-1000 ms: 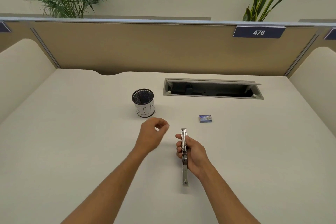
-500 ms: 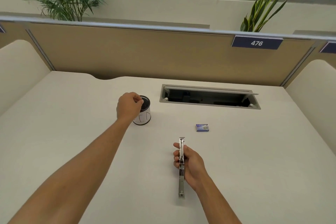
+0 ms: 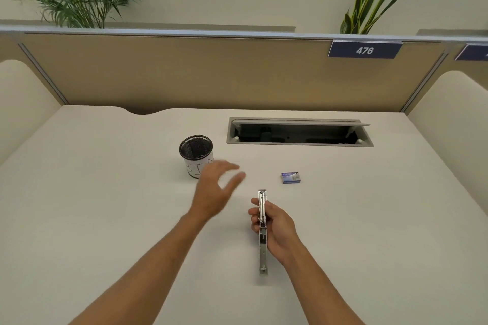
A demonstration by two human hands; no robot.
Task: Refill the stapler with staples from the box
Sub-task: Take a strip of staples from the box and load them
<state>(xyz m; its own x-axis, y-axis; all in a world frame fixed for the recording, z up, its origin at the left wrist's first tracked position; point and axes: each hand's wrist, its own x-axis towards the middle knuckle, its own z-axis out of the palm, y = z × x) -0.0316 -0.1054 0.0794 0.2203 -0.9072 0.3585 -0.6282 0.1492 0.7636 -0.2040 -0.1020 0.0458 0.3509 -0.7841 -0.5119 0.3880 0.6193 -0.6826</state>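
A silver stapler, swung open into one long strip, lies lengthwise on the white desk. My right hand grips it around the middle. A small blue staple box sits shut on the desk, a short way beyond the stapler's far tip and slightly right. My left hand hovers blurred above the desk between the cup and the stapler, fingers spread and holding nothing.
A black mesh cup with a white paper label stands left of centre, just behind my left hand. An open cable tray is sunk into the desk's far side. Beige partition walls close the back and both sides.
My left hand went from beside the stapler to the cup's rim, fingers pinched, then came back toward the stapler with fingers open. The right hand stayed on the stapler.
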